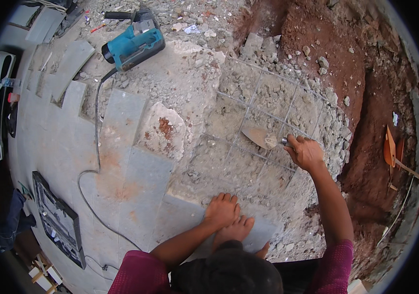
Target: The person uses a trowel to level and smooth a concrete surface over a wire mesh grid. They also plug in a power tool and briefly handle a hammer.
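Our right hand (pixel 307 153) clasped a trowel (pixel 262 138) over the wire grid (pixel 249 106); near and left, our left hand (pixel 221 211) lay loose.

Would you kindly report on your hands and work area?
Right hand gripping pointed metal trowel over grey wire grid. Left hand palm-down beside bare foot. Loose grey rubble along grid's edge.

Open room above the wire mesh (pixel 250 106), trowel (pixel 259 137) and right hand (pixel 306 153) midway.

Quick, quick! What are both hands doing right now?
Left hand: open, palm down beside a bare foot, with nothing seen in it.
Right hand: closed, holding the trowel.
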Tool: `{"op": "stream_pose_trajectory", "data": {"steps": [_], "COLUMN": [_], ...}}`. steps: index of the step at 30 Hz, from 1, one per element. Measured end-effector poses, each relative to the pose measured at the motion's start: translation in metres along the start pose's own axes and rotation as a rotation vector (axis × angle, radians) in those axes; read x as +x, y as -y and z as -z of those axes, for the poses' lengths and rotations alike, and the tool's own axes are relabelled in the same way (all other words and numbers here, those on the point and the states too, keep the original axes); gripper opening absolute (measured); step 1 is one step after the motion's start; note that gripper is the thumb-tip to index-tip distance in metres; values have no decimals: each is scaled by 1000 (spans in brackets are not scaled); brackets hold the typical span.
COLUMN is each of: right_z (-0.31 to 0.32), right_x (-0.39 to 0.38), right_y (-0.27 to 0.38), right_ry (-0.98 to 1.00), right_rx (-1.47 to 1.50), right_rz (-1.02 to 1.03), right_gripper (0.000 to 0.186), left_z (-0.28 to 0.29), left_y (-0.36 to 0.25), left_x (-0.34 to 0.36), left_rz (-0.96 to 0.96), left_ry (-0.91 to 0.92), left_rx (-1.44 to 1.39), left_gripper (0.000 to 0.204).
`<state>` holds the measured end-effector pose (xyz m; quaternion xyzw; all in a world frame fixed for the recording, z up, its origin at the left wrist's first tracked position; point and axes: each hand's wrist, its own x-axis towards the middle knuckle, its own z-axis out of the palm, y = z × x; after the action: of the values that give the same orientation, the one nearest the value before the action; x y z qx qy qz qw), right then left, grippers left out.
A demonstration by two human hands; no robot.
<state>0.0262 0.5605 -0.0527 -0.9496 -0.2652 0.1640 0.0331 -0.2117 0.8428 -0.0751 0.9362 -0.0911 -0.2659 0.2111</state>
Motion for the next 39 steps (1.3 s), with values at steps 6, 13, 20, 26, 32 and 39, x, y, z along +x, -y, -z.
{"op": "stream_pose_trajectory", "data": {"steps": [6,13,20,26,32,39], "right_z": [-20,-52,-16,44,18,59], "right_x": [53,36,-33,-22,71,133], "right_y": [27,36,23,18,94,90], "right_ry": [42,-80,17,-19,67,122], "right_rx": [5,289,207,54,-16,-98], "right_rz": [13,-551,-236,-107,36,34], "right_gripper": [34,37,37,39,38,32], "left_z": [1,-1,26,168,157,156], "left_y": [2,0,25,130,173,178], "left_x": [-1,1,3,5,17,16], "left_rz": [2,3,-170,153,130,182], "left_ry": [-3,-5,-416,-763,-668,-698], "left_rx": [-4,-8,-225,331,268,218], "left_gripper": [33,33,30,51,62,59]}}
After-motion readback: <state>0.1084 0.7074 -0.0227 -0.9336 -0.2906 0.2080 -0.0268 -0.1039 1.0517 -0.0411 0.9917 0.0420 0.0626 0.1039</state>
